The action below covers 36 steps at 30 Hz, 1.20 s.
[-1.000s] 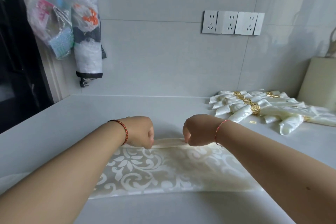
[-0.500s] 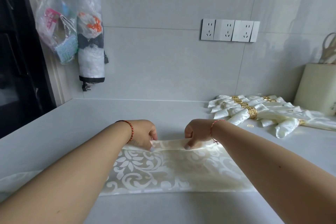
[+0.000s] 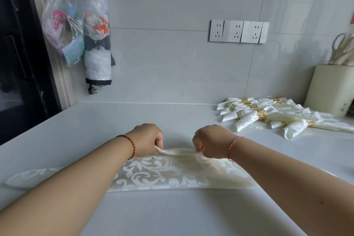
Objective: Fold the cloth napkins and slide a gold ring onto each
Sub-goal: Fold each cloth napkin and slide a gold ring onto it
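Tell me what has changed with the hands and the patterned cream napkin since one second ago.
The left hand and right hand have moved apart along the far edge of the cream damask-patterned cloth napkin, lifting it slightly. Both still pinch that edge. The pile of folded napkins with gold rings on the grey counter is unchanged.

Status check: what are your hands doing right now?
Left hand and right hand both pinch far edge of patterned napkin. Fold underway, no ring yet. Finished napkins off right, nothing blocking.
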{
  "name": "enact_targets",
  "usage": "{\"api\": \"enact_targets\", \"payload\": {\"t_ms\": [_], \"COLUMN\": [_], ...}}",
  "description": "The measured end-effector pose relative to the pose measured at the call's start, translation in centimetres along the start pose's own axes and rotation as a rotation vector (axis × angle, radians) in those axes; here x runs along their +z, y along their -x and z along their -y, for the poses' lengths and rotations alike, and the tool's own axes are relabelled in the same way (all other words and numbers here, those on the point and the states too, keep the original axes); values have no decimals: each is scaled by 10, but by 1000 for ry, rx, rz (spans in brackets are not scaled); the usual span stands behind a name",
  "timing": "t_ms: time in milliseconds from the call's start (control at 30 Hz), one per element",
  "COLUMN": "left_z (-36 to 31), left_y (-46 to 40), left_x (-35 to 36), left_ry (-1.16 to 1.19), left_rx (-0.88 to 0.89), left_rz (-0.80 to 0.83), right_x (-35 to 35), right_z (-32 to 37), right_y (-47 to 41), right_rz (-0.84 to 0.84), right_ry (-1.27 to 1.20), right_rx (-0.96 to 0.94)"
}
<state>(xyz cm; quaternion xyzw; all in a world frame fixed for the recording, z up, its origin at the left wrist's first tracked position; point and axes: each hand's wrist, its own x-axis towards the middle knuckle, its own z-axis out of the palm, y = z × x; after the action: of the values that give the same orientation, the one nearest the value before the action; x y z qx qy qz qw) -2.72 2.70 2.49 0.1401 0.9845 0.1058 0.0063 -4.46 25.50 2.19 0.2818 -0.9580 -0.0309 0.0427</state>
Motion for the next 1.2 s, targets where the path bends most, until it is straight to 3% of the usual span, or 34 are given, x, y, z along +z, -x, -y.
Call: {"api": "enact_targets", "payload": {"t_ms": [133, 400, 600, 900, 1000, 1200], "left_z": [-6, -8, -2, -4, -2, -1], "left_y": [9, 7, 6, 33, 47, 49], "left_x": [-2, -2, -1, 10, 10, -2], "left_ry": [-113, 44, 87, 21, 0, 27], "left_rx": [12, -18, -28, 127, 136, 84], "left_rz": [105, 63, 126, -64, -13, 55], "right_x": [-3, -4, -3, 3, 4, -7], "right_z": [3, -4, -5, 10, 10, 6], "right_y": [9, 6, 9, 37, 49, 51], "right_rz": [15, 135, 107, -127, -95, 13], "right_ry": [-50, -297, -228, -36, -41, -240], "right_rx": [37, 114, 109, -56, -93, 17]}}
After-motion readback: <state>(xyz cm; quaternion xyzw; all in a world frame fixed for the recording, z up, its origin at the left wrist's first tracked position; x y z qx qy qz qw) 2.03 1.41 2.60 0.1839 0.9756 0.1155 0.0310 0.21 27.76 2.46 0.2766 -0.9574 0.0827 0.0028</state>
